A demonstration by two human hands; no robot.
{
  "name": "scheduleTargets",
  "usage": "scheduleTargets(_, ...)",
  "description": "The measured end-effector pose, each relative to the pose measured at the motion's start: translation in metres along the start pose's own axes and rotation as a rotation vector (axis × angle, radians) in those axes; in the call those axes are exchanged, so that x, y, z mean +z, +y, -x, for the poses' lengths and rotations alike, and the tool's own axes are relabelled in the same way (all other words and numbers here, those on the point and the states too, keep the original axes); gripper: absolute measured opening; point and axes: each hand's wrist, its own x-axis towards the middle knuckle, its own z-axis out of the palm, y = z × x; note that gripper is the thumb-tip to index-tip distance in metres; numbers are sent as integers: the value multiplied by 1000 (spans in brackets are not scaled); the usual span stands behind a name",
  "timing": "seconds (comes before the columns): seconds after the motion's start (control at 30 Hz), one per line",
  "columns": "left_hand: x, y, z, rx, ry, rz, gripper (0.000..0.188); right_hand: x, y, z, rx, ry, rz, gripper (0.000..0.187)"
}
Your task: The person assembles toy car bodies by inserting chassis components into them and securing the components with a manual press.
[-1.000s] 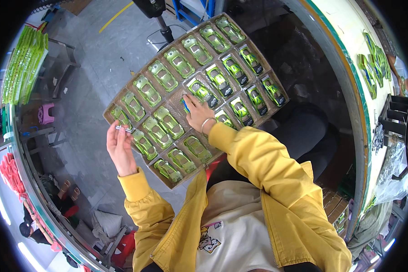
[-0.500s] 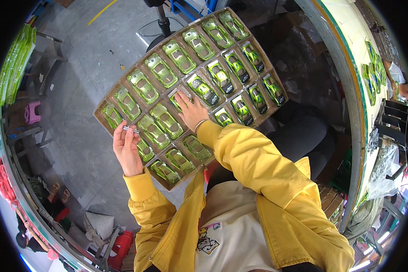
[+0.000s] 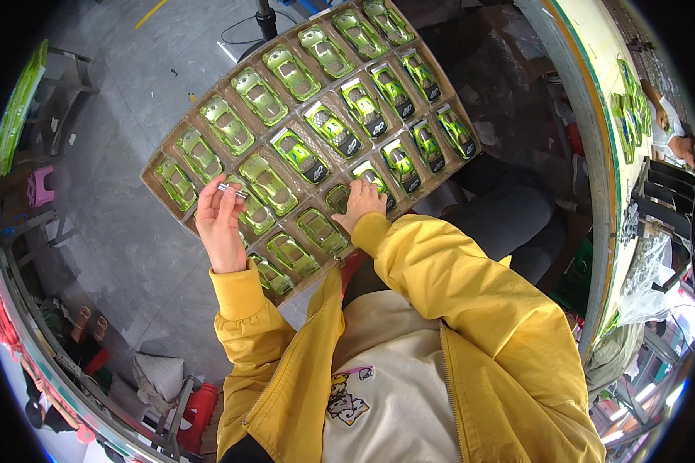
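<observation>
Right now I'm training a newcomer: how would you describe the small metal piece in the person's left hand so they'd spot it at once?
Find the big brown tray of green car-shaped pieces. Over its left side is the person's left hand, holding a slim rod. Short, straight and silvery, it stands out from the green pieces around it.

Green car bodies (image 3: 267, 185), brown tray (image 3: 442, 177), plain yellow jacket (image 3: 479, 309), pink stool (image 3: 40, 185)
</observation>
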Motion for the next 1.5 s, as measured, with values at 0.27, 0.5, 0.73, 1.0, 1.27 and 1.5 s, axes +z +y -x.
scheduleTargets(0.27,16,2,13,-17,-34,-35,24,-6,-5,2,-54,-14,-14,68)
scheduleTargets(0.5,53,-1,24,-285,-327,-17,21,-98,19,26,-498,61,-740,73)
scheduleTargets(0.73,157,45,39,-305,-735,-20,19,-190,80,70,-375,-602,-2150,69)
scheduleTargets(1.0,299,77,63,-343,-1361,-326,8,-229,154,113,-442,-668,-2315,63)
scheduleTargets(1.27,377,56,99,-404,-1497,-552,8,-238,200,141,-417,-189,-2401,46)
scheduleTargets(1.5,413,37,126,-365,-1485,-593,11,-241,222,145,-252,111,-2313,48)
